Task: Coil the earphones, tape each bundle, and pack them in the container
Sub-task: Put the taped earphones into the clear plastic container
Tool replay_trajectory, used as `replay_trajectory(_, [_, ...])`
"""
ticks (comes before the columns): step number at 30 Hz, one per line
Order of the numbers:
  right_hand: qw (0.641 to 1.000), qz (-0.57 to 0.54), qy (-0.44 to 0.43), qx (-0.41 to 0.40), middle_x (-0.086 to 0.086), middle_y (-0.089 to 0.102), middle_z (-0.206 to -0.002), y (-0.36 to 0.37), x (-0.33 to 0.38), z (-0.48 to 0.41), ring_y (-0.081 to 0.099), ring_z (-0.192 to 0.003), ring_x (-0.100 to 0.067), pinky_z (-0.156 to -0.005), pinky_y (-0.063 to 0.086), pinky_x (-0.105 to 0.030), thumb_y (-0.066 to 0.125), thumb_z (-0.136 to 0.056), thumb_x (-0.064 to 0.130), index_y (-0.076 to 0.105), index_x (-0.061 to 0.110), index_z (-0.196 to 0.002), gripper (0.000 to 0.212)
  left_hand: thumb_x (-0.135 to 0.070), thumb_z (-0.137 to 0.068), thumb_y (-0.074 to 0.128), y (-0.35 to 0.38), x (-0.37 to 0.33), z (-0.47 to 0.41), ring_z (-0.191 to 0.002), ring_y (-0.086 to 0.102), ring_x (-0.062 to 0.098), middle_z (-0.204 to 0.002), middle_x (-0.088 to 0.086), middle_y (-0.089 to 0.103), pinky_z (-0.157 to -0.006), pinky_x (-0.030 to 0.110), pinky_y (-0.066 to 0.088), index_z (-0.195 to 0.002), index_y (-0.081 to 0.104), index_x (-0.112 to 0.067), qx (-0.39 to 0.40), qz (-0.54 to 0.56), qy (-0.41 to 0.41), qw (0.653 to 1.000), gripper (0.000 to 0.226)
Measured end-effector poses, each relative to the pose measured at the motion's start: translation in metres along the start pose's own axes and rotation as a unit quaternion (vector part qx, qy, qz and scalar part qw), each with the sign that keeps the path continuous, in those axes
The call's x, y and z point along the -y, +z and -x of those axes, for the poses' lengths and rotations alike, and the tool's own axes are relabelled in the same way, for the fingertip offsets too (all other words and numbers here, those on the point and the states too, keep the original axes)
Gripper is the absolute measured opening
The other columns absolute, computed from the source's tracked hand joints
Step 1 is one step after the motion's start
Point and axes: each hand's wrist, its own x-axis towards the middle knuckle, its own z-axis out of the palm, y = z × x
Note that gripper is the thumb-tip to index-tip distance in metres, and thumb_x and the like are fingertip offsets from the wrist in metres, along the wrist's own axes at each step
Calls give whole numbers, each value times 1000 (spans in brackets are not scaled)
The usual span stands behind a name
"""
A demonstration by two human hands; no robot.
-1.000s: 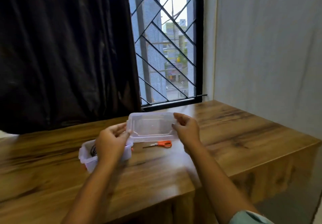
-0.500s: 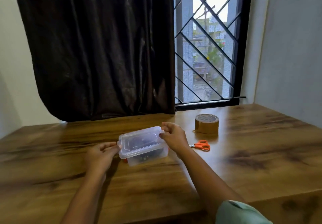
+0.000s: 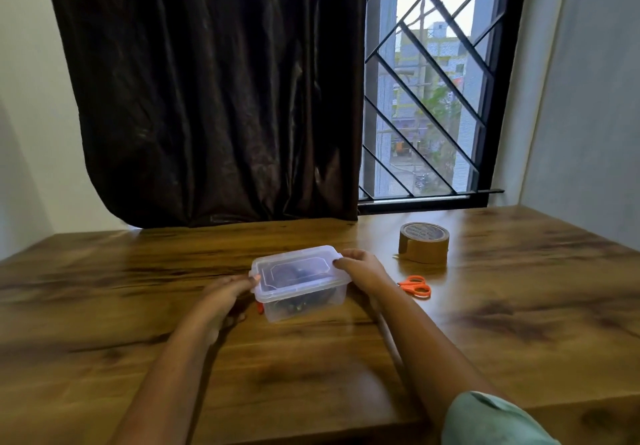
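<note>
A small clear plastic container (image 3: 304, 300) stands on the wooden table (image 3: 519, 323), with its clear lid (image 3: 294, 271) resting on top. Dark coiled earphones (image 3: 298, 304) show dimly through the wall; their count is unclear. My left hand (image 3: 225, 294) touches the lid's left edge with its fingertips. My right hand (image 3: 362, 268) grips the lid's right end. A small red part shows at the container's left lower corner.
A roll of brown tape (image 3: 424, 242) stands to the right of the container, near the window. Orange-handled scissors (image 3: 415, 286) lie just in front of the tape, beside my right wrist. A dark curtain (image 3: 214, 91) hangs behind the table.
The lid was held up above the table a second ago; it now sits on the container with both hands at its ends. The view has swung left, bringing the tape into sight.
</note>
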Motion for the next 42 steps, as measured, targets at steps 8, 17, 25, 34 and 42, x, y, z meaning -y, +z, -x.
replay_trajectory(8, [996, 25, 69, 48, -13, 61, -104, -12, 10, -7, 65, -94, -27, -83, 57, -39, 69, -85, 24, 47, 8, -123, 47, -27, -91, 57, -3, -9, 2, -89, 53, 24, -96, 10, 55, -67, 31, 49, -90, 53, -19, 52, -36, -36, 997, 9])
replay_trajectory(17, [984, 169, -23, -43, -11, 65, -103, -9, 13, -11, 62, -78, -17, -48, 43, -19, 71, -83, 28, 58, 5, -114, 41, -17, -82, 67, -4, -12, -3, -83, 56, 23, -92, 13, 58, -78, 35, 52, -92, 56, -8, 39, 57, -76, 995, 18])
replay_trajectory(25, [966, 232, -79, -79, -10, 64, -102, -2, 11, -13, 64, -90, -22, -79, 58, -37, 69, -85, 29, 62, 7, -110, 34, -18, -92, 56, 17, -7, -9, -78, 56, 23, -86, 11, 63, -72, 36, 48, -80, 60, -10, -67, -118, 43, 990, 15])
replay_trajectory(34, [948, 278, -122, -91, -12, 66, -101, 3, 12, -6, 59, -82, -19, -68, 49, -27, 58, -94, 25, 64, 5, -113, 28, -22, -96, 50, 35, -3, -9, -60, 48, 12, -77, 5, 55, -46, 21, 30, -96, 59, -7, -170, -342, 121, 916, 17])
replay_trajectory(42, [956, 248, -115, -108, -10, 65, -102, 3, 9, 10, 62, -86, -21, -71, 51, -29, 54, -95, 26, 62, 8, -112, 26, -26, -96, 50, 42, -2, -4, -68, 57, 17, -80, 5, 58, -53, 24, 43, -98, 60, -8, -202, -388, 123, 891, 21])
